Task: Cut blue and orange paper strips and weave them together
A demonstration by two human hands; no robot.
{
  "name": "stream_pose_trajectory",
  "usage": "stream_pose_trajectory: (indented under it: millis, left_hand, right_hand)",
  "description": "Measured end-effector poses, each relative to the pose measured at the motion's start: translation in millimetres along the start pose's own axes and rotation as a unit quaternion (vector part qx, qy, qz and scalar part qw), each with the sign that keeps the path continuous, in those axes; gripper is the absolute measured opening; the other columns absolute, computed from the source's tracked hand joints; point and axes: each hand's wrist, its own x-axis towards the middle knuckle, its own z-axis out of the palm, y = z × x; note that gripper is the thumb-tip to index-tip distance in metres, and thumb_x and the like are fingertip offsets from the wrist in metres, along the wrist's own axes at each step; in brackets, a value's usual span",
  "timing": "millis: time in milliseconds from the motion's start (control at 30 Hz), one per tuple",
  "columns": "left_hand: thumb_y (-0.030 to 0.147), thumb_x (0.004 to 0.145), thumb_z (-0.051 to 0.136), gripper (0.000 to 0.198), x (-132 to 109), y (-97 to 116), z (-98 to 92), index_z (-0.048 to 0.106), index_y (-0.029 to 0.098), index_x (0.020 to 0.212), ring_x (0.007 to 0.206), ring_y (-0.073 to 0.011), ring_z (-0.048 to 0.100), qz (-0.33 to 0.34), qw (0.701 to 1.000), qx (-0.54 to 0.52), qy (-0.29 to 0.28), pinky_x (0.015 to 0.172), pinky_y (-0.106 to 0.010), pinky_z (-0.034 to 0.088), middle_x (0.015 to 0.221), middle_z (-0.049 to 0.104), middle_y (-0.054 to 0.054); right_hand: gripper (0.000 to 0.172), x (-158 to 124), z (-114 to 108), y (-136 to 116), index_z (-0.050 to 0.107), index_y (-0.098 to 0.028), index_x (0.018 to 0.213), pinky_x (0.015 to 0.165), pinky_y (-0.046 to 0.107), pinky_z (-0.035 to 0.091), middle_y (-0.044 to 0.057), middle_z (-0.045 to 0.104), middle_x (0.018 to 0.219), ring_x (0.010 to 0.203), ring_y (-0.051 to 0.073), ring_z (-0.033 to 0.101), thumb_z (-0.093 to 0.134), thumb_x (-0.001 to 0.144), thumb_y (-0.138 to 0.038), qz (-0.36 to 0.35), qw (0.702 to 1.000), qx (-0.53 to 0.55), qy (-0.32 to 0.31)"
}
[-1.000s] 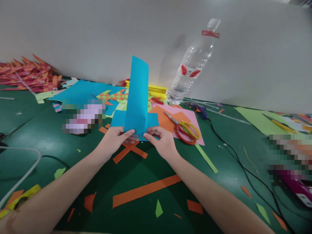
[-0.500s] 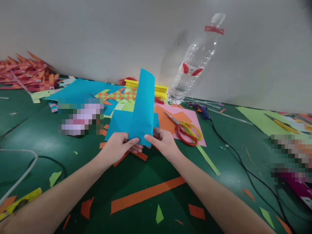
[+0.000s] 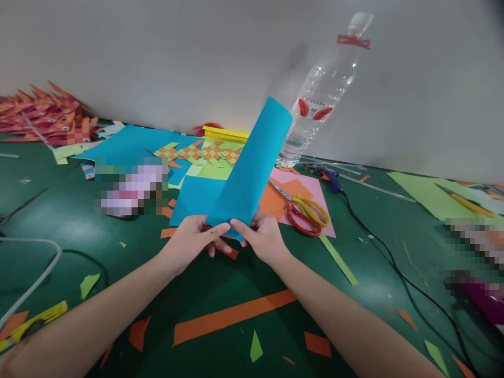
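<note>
pile: red and orange woven paper, heaped by the wall.
back sheet: blue, lying on the green table.
left hand: holds the blue paper in a narrow pinch, thumb in front, other fingers below and behind, partly hidden.
flat sheet: blue, just behind the left hand.
woven row: green and orange, beyond the flat sheet.
strip: orange, nearer than both hands.
blue paper: between both hands, raised, leaning right, top slightly curled.
right hand: pinches its lower edge, thumb in front beside the other thumb; fingers behind mostly hidden.
scissors: red and yellow handles, right of the hand.
bottle: clear, tilted, behind the paper.
glue gun: blue, beyond the scissors.
green sheet: far right.
</note>
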Motion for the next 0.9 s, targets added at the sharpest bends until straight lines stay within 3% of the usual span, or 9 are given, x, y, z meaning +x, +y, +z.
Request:
stream_pose_trajectory:
  millis: [133,300,500,733,900]
  left_hand:
    - [0.046,0.079,0.071,0.034,0,-5,-0.2,0.065,0.013,0.087,0.054,-0.0132,0.067,-0.011,0.999,-0.040,-0.022,0.045,-0.017,0.045,0.066,0.072,-0.004]
    - [0.037,0.082,0.068,0.028,-2,3,3.8,0.070,0.010,0.074,0.048,-0.0111,0.062,-0.025,0.999,0.006,-0.030,0.046,-0.018,0.047,0.057,0.069,-0.005]
    - [0.032,0.086,0.062,0.025,-2,4,4.6,0.069,0.011,0.074,0.046,-0.0106,0.061,-0.044,0.998,0.037,-0.017,0.044,-0.018,0.046,0.061,0.070,-0.005]
    - [0.041,0.087,0.060,0.028,-7,7,-0.4,0.065,0.014,0.080,0.043,-0.0094,0.059,-0.022,0.991,0.104,-0.084,0.040,-0.017,0.042,0.066,0.071,-0.003]
    - [0.042,0.087,0.056,0.032,-13,11,1.2,0.062,0.015,0.070,0.043,-0.0082,0.056,0.012,0.982,0.180,-0.059,0.046,-0.017,0.043,0.059,0.065,0.000]
  right_hand:
    - [0.037,-3,4,0,0.056,-0.018,0.067,0.038,0.020,0.038,-0.005,0.053,0.048,0.038,0.008,0.049,0.069,0.072,-0.053,0.001,1.000,0.002,0.012]
    - [0.039,-2,4,1,0.053,-0.019,0.064,0.039,0.021,0.037,-0.006,0.049,0.045,0.038,0.007,0.047,0.067,0.073,-0.054,-0.008,1.000,0.006,-0.003]
    - [0.041,-2,4,0,0.051,-0.019,0.064,0.040,0.021,0.036,-0.006,0.049,0.046,0.039,0.007,0.046,0.067,0.072,-0.056,0.004,1.000,0.026,-0.014]
    - [0.037,-8,-3,-1,0.054,-0.018,0.058,0.040,0.020,0.037,-0.005,0.050,0.045,0.039,0.007,0.045,0.065,0.078,-0.047,-0.008,0.999,0.012,-0.044]
    - [0.039,-9,-5,-2,0.056,-0.017,0.054,0.042,0.020,0.041,-0.002,0.054,0.045,0.039,0.007,0.048,0.064,0.081,-0.044,0.000,0.995,0.040,-0.095]
